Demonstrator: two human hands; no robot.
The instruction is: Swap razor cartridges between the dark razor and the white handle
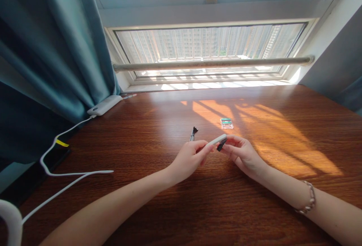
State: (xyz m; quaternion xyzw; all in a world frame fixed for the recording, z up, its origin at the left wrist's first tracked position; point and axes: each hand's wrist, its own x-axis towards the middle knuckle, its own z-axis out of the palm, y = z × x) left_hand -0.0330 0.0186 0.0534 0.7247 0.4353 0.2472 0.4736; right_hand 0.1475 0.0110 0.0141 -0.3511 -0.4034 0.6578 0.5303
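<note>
A white handle is pinched by the fingers of the left hand, a black piece by those of the right hand, above the sunlit wooden desk; whether they are joined cannot be told. A silver stick is partly hidden by the left hand. Wide surface is seen toward the window.

Handle: smooth, plastic-looking. Small case: clear glossy plastic. Tabletop: glossy wood grain. Curtain: satiny cloth.

I lose the lower end of the white handle inside the left hand, which also hides the base of the dark-tipped tool. The black piece by the right hand looks too small to read; my feed crops a curved white object.
</note>
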